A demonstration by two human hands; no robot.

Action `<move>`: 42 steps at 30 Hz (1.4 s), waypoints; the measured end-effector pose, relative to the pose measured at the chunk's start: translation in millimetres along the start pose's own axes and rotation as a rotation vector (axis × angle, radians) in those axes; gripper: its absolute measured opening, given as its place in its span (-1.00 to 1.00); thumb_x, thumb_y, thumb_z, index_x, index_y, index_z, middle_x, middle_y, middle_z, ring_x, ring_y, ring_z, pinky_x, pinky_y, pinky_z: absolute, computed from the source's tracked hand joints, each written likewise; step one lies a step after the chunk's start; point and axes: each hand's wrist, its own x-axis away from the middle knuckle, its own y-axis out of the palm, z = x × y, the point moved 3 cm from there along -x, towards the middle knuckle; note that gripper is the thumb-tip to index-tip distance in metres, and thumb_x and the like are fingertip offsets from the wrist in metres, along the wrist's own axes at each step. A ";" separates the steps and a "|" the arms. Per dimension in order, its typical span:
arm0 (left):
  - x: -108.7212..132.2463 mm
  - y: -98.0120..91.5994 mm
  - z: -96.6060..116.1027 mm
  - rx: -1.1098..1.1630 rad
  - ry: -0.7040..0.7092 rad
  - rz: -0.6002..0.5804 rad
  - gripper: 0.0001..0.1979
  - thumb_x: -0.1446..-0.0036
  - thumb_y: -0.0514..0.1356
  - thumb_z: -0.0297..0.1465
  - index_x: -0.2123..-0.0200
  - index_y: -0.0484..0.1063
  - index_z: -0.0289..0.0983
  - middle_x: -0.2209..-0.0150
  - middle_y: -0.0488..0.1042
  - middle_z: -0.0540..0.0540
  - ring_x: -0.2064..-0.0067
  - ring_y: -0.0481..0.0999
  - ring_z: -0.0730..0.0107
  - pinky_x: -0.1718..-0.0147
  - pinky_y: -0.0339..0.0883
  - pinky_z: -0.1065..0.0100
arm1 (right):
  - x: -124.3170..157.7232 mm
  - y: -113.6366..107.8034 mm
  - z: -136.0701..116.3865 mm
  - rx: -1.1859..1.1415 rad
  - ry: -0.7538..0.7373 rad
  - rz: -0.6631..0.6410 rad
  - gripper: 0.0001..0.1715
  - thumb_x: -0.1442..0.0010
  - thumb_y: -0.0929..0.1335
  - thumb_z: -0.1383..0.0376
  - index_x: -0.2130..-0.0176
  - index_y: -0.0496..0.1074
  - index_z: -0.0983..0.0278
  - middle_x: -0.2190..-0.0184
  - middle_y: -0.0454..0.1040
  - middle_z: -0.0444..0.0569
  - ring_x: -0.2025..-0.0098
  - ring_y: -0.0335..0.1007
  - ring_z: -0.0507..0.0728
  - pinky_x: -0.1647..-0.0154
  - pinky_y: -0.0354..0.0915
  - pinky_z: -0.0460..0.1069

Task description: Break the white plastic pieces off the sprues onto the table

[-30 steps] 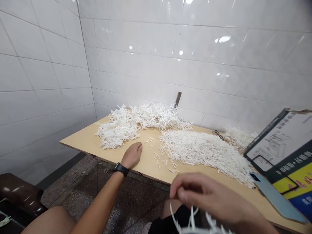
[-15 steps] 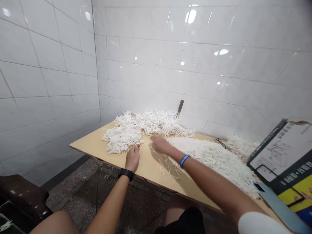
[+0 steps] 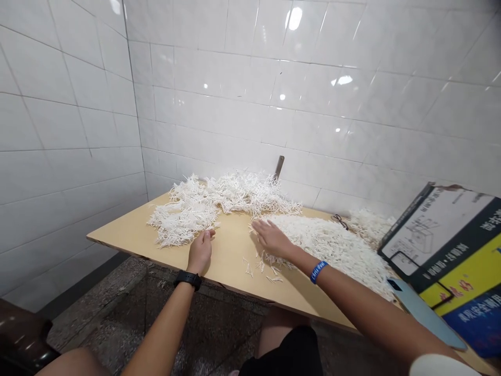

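My left hand (image 3: pixel 200 251), a black watch on its wrist, rests by the table's near edge with its fingers curled together. A pale strand shows near its fingertips, but what they hold is hidden. Just beyond lies a fluffy heap of thin white branching strands (image 3: pixel 183 216), joined to a longer heap (image 3: pixel 245 190) along the back. My right hand (image 3: pixel 273 238), with a blue wristband, lies palm down and fingers stretched at the left edge of a flatter, denser white pile (image 3: pixel 336 245). A few loose white pieces (image 3: pixel 250 267) are scattered in front of it.
A metal ruler-like strip (image 3: pixel 278 168) sticks up behind the back heap. Glasses (image 3: pixel 340 221) lie behind the right pile. On the right, a light blue phone (image 3: pixel 430 316) leans near a printed box (image 3: pixel 442 240). Tiled walls close off the back and left of the wooden table (image 3: pixel 121 230).
My right hand has moved right from the bare middle onto the flatter pile's edge, and its fingers have opened out. My left hand stays by the fluffy heap. The view has turned slightly right.
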 end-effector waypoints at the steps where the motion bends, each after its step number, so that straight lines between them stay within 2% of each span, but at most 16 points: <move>1: -0.1 -0.1 -0.4 0.012 -0.002 -0.004 -0.61 -0.22 -0.08 -0.26 0.17 0.46 -0.35 0.07 0.52 -0.29 0.01 0.51 0.17 -0.04 0.32 0.14 | 10.1 2.0 -16.7 -0.046 -0.080 0.017 -0.38 -0.40 -0.02 0.13 -0.38 -0.13 0.18 -0.38 -0.09 -0.09 -0.41 -0.25 0.14 -0.38 -0.25 0.17; 4: 1.4 -1.6 1.9 0.001 0.010 -0.021 -0.62 -0.21 -0.06 -0.25 0.18 0.46 -0.34 0.06 0.52 -0.28 0.01 0.51 0.15 -0.04 0.31 0.13 | 34.7 14.3 -59.8 -0.103 -0.447 -0.037 -0.39 -0.41 0.02 0.12 -0.38 -0.22 0.06 -0.38 -0.08 -0.19 -0.41 -0.28 0.11 -0.39 -0.34 0.17; 6: 3.3 -3.1 5.6 -0.026 0.012 -0.038 -0.63 -0.19 -0.04 -0.24 0.19 0.47 -0.33 0.06 0.53 -0.27 0.00 0.51 0.14 -0.05 0.31 0.14 | 39.4 19.7 -62.2 -0.082 -0.588 -0.082 -0.40 -0.41 0.04 0.15 -0.37 -0.20 0.04 -0.36 -0.01 -0.20 -0.41 -0.28 0.12 -0.38 -0.47 0.23; 13: 4.5 -5.9 11.3 -0.071 0.005 -0.032 -0.63 -0.17 -0.04 -0.25 0.22 0.49 -0.31 0.08 0.55 -0.23 -0.01 0.50 0.13 -0.05 0.31 0.15 | 29.3 -2.4 16.5 0.086 -0.429 0.017 -0.42 -0.38 0.08 0.24 -0.34 0.01 0.17 -0.31 0.13 -0.07 -0.40 -0.24 0.20 -0.35 -0.49 0.30; 16: 3.6 -2.8 7.5 -0.063 0.009 -0.033 -0.61 -0.17 -0.04 -0.23 0.21 0.50 -0.31 0.09 0.56 -0.24 0.01 0.52 0.15 -0.03 0.33 0.17 | 54.0 -6.2 13.6 0.086 -0.527 0.046 -0.38 -0.35 0.10 0.26 -0.35 -0.03 0.17 -0.32 0.10 -0.07 -0.41 -0.26 0.18 -0.35 -0.52 0.26; 19: 3.9 0.7 4.9 -0.109 0.004 -0.037 -0.64 -0.16 -0.03 -0.23 0.24 0.50 -0.29 0.11 0.57 -0.23 0.04 0.54 0.13 0.00 0.34 0.17 | 73.8 1.3 6.9 0.064 -0.640 -0.081 -0.37 -0.33 0.12 0.21 -0.35 -0.03 0.10 -0.31 0.12 -0.12 -0.40 -0.21 0.15 -0.36 -0.48 0.21; 21: 4.2 1.1 5.1 -0.149 0.006 -0.034 -0.67 -0.14 0.00 -0.24 0.27 0.51 -0.26 0.13 0.58 -0.21 0.05 0.55 0.11 0.01 0.35 0.16 | 71.3 1.8 13.4 0.055 -0.589 -0.145 -0.40 -0.34 0.10 0.21 -0.33 0.02 0.03 -0.30 0.15 -0.16 -0.39 -0.19 0.13 -0.36 -0.45 0.21; 24: 3.7 -1.5 6.8 -0.128 0.007 -0.002 -0.68 -0.12 0.01 -0.25 0.30 0.52 -0.27 0.15 0.59 -0.21 0.06 0.54 0.11 0.02 0.36 0.16 | 52.7 -8.9 28.8 0.058 -0.489 -0.184 -0.43 -0.33 0.12 0.23 -0.30 0.10 0.02 -0.29 0.17 -0.18 -0.39 -0.16 0.16 -0.36 -0.45 0.23; 26: 3.9 -2.8 8.1 -0.089 0.004 0.021 -0.67 -0.12 0.01 -0.26 0.32 0.52 -0.30 0.16 0.59 -0.23 0.06 0.54 0.12 0.02 0.36 0.17 | 41.6 -19.5 28.4 0.050 -0.525 -0.155 -0.42 -0.32 0.14 0.24 -0.30 0.11 0.04 -0.29 0.18 -0.17 -0.38 -0.13 0.16 -0.36 -0.45 0.23; 30: 8.4 2.8 9.9 -0.119 -0.006 -0.022 -0.66 -0.15 0.00 -0.26 0.29 0.52 -0.30 0.16 0.58 -0.23 0.09 0.56 0.13 0.05 0.37 0.18 | 26.2 -31.2 -9.2 -0.008 -0.571 0.166 -0.36 -0.30 0.16 0.17 -0.33 0.05 0.14 -0.32 0.12 -0.07 -0.40 -0.20 0.25 -0.34 -0.39 0.29; 32: 11.8 5.6 11.3 -0.186 0.000 -0.041 -0.66 -0.16 0.00 -0.25 0.29 0.53 -0.27 0.16 0.58 -0.22 0.09 0.55 0.10 0.06 0.36 0.15 | 13.3 -22.3 -39.8 -0.086 -0.566 0.277 -0.37 -0.30 0.15 0.18 -0.32 0.09 0.17 -0.29 0.17 -0.02 -0.37 -0.10 0.27 -0.33 -0.18 0.26; 34: 14.4 3.8 14.2 -0.203 0.024 -0.040 -0.68 -0.15 0.01 -0.28 0.27 0.53 -0.27 0.16 0.58 -0.21 0.08 0.53 0.10 0.05 0.36 0.15 | -9.4 -4.6 -69.7 -0.187 -0.543 0.288 -0.44 -0.33 0.11 0.25 -0.27 0.18 0.17 -0.22 0.30 0.00 -0.27 0.13 0.20 -0.25 0.05 0.16; 36: 15.0 -5.2 19.2 -0.164 0.060 -0.001 -0.68 -0.15 0.01 -0.32 0.22 0.51 -0.29 0.13 0.57 -0.21 0.07 0.52 0.13 0.05 0.36 0.18 | -40.7 12.9 -89.8 -0.279 -0.401 0.327 -0.46 -0.33 0.08 0.32 -0.24 0.23 0.24 -0.18 0.32 0.05 -0.20 0.21 0.16 -0.19 0.16 0.08; 38: 12.3 -20.6 26.8 -0.182 0.118 0.069 -0.67 -0.15 -0.01 -0.35 0.15 0.50 -0.30 0.10 0.55 -0.21 0.05 0.51 0.16 0.03 0.37 0.19 | -73.0 25.9 -99.1 -0.315 -0.217 0.375 -0.44 -0.31 0.10 0.38 -0.26 0.17 0.30 -0.25 0.21 0.11 -0.25 0.11 0.17 -0.19 0.16 0.06; 40: 5.8 -36.3 36.8 -0.339 0.251 0.105 -0.66 -0.16 -0.01 -0.38 0.12 0.50 -0.26 0.03 0.52 -0.19 -0.03 0.46 0.17 -0.07 0.30 0.16 | -99.0 34.7 -100.8 -0.316 -0.104 0.363 -0.45 -0.29 0.15 0.37 -0.25 0.16 0.30 -0.28 0.13 0.13 -0.28 0.02 0.20 -0.20 0.13 0.08; 42: -4.2 -45.9 42.6 -0.574 0.396 0.061 -0.66 -0.18 -0.01 -0.38 0.08 0.50 -0.21 -0.09 0.45 -0.14 -0.19 0.31 0.14 -0.21 0.12 0.09 | -115.1 41.3 -96.9 -0.325 -0.072 0.304 -0.58 -0.28 0.21 0.33 -0.13 0.31 0.27 -0.18 0.26 0.13 -0.19 0.14 0.22 -0.15 0.16 0.07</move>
